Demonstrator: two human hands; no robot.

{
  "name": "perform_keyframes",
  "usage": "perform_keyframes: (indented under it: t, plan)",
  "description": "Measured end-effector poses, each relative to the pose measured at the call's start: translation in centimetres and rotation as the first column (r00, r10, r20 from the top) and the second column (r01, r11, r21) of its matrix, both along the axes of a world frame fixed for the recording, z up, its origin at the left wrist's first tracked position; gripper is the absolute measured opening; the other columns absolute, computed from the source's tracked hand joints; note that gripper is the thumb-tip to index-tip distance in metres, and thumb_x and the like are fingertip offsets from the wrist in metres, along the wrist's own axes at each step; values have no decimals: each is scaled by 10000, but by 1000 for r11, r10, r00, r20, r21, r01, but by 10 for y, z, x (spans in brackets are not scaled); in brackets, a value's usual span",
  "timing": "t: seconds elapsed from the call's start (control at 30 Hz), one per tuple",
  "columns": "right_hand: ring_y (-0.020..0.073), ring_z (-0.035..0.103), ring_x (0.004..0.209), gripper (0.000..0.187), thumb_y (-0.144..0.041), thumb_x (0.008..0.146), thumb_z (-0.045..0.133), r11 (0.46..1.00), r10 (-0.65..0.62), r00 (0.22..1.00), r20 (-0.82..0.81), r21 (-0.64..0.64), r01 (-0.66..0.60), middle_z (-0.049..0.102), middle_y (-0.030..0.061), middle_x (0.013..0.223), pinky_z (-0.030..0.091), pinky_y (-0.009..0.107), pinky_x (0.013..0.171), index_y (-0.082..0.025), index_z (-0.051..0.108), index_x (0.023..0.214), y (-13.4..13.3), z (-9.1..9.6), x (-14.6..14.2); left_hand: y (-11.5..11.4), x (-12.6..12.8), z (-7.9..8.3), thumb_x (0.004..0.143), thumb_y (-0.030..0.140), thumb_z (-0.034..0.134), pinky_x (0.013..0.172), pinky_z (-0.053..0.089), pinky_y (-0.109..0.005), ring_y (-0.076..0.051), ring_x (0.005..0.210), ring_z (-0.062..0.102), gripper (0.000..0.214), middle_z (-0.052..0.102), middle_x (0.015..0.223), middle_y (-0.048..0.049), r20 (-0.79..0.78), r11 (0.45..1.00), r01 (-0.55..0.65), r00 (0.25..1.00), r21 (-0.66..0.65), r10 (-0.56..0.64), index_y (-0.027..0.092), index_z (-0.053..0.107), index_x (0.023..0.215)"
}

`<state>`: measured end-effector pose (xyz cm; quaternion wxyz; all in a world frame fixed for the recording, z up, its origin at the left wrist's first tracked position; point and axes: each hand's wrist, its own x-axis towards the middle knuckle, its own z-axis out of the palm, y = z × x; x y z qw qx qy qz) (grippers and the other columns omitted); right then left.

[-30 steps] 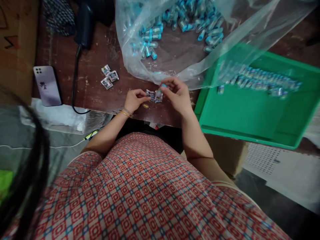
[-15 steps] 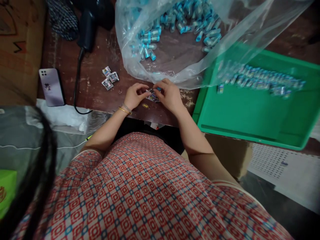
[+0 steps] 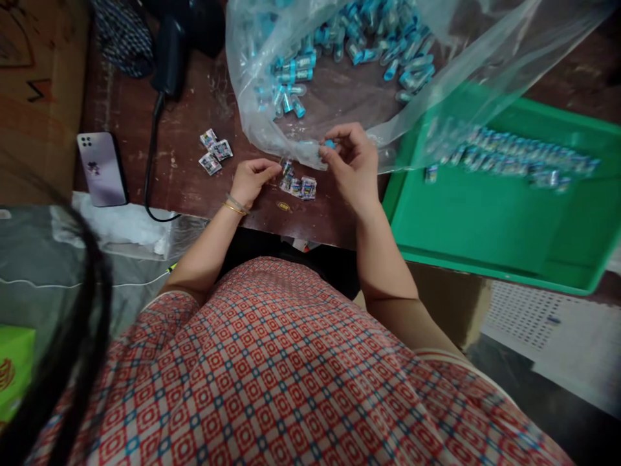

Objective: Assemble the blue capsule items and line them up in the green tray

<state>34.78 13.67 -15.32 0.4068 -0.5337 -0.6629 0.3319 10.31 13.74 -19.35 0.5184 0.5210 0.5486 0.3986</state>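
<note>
My right hand (image 3: 355, 169) pinches a small blue-capped tube (image 3: 330, 144) at the near edge of a clear plastic bag (image 3: 310, 155); most of the tube is hidden by the fingers. On the left, my left hand (image 3: 252, 181) is closed, thumb against forefinger, and whatever is between them is too small to make out. Just right of its fingertips lie several small printed sleeves (image 3: 306, 188) on the brown table (image 3: 262, 223). Inside the bag are many clear tubes with blue caps (image 3: 294, 102).
A green tray (image 3: 485, 226) on the right holds rows of tubes with printed wraps (image 3: 528, 158). More printed sleeves (image 3: 210, 163) lie to the left. Beyond them are a phone (image 3: 103, 169), a dark heat gun or dryer (image 3: 169, 55) with its cord, and a cardboard box (image 3: 39, 103).
My hands have moved apart. The right went up and right to the bag's edge with the blue-capped tube; the left drew back slightly left, uncovering the printed sleeves.
</note>
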Motion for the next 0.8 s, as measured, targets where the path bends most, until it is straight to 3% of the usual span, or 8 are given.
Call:
perform_keyframes:
  t: [0.13, 0.2, 0.33, 0.43, 0.57, 0.8]
  plan:
    - [236, 682, 1001, 348, -592, 1015, 624, 999, 32, 999, 18, -2, -32, 706, 51, 1115, 623, 466, 920, -285, 680, 1169, -2, 10, -11, 2, -10, 3, 863, 385, 829, 920, 533, -393, -244, 973, 677, 192, 731, 894, -59, -254, 959, -76, 956, 272, 147, 217, 750, 815]
    - [222, 677, 976, 324, -543, 1012, 647, 998, 63, 998, 31, -31, -62, 716, 48, 1105, 616, 436, 911, -278, 686, 1194, -6, 6, -20, 3, -13, 2, 864, 363, 831, 980, 518, -409, -256, 1039, 670, 170, 731, 932, -62, -322, 937, -82, 926, 341, 198, 225, 742, 822]
    - [182, 658, 847, 434, -454, 975, 717, 970, 195, 979, 58, -160, -183, 734, 34, 1031, 595, 374, 830, -272, 632, 1360, -11, -15, -40, 3, -12, 3, 874, 360, 801, 861, 533, -350, -208, 876, 676, 175, 732, 828, -33, -249, 973, -21, 965, 230, 80, 208, 740, 813]
    - [171, 654, 800, 416, -483, 977, 709, 964, 196, 979, 57, -192, -181, 735, 29, 991, 597, 363, 791, -266, 638, 1325, -10, -22, -47, -2, -11, 9, 863, 366, 786, 817, 525, -325, -190, 828, 674, 185, 737, 799, -25, -180, 987, 5, 983, 161, 25, 197, 746, 797]
    - [186, 701, 853, 414, -641, 982, 657, 988, 46, 993, -113, -140, -62, 727, 36, 1061, 636, 374, 746, -299, 636, 1215, -5, -9, -38, -9, -14, 17, 799, 382, 833, 762, 514, -309, -179, 795, 662, 213, 725, 770, -22, -79, 997, -3, 997, 82, 10, 191, 744, 776]
    - [216, 749, 961, 565, -805, 880, 671, 981, 56, 961, -269, -166, -104, 723, 22, 1040, 667, 391, 762, -313, 623, 1154, 0, 19, -35, -15, -9, 24, 752, 440, 862, 597, 437, -275, -132, 623, 568, 289, 665, 682, -15, 128, 991, 110, 987, -81, -99, 178, 742, 742]
